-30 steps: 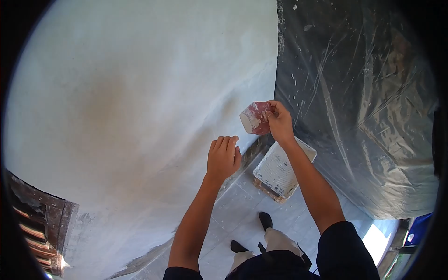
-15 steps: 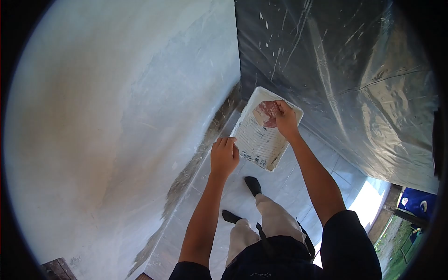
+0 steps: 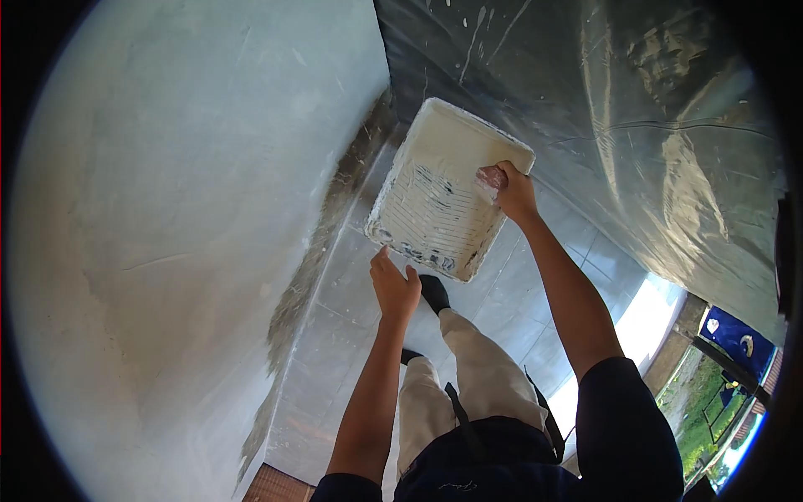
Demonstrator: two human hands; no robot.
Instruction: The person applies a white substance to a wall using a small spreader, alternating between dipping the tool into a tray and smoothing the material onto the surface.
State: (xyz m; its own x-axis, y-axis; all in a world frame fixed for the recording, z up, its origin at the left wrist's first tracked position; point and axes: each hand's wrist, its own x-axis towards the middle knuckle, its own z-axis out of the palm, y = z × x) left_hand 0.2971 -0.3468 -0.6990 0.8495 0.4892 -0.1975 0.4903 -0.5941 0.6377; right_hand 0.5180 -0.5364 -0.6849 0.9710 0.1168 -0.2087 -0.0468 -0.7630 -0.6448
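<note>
A paint tray (image 3: 443,197) with a ribbed slope is smeared with off-white paint, which pools at its upper end. My right hand (image 3: 517,194) is closed on a reddish, paint-stained scraper (image 3: 491,180) at the tray's right side. The scraper's handle is hidden in the fingers. Just below the tray's lower left corner is my left hand (image 3: 396,287), its thumb and fingers apart and nothing between them. The fingertips come close to the tray's edge; contact cannot be made out.
A pale plastered wall (image 3: 184,209) fills the left side. Dark plastic sheeting (image 3: 602,125) hangs on the right. Below are grey floor tiles (image 3: 318,360) and my feet in dark socks. A blue cloth (image 3: 736,339) shows at the far right.
The tray looks larger and sits further left and higher in view. The scraper has moved from over the tray's upper part to its right edge. My left hand's fingers have opened.
</note>
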